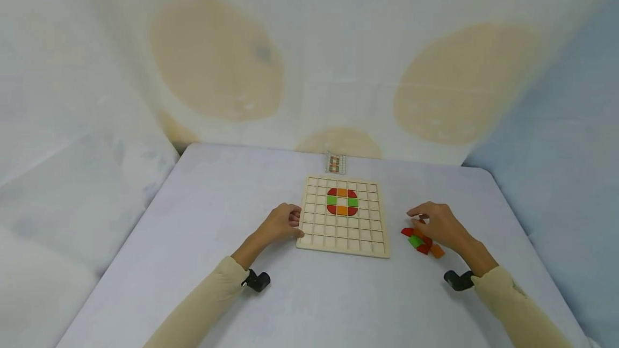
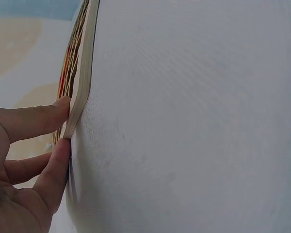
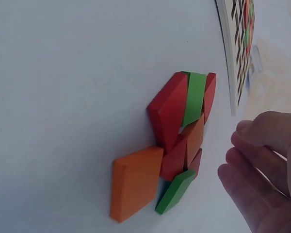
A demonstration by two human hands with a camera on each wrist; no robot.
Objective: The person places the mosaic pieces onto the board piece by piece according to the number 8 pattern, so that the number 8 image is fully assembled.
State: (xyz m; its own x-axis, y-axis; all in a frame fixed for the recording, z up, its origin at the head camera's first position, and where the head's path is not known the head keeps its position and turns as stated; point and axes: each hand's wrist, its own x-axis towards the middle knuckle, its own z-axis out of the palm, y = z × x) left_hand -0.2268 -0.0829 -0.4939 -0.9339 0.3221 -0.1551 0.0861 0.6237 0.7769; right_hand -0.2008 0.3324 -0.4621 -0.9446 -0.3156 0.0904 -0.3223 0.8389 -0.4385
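Gridded board (image 1: 341, 232) laid on white surface (image 1: 338, 299), near-left corner pinched by left grip (image 1: 282, 222), right grip (image 1: 442, 225) loosely curled, nothing seen held, red, green and orange pieces (image 3: 175, 158) heaped just beside it

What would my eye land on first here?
Likely the ring of red, green and orange pieces on the pale square wooden grid board, whose left edge the left hand holds. Next, the loose heap of red, green and orange pieces right of the board, by the right hand.
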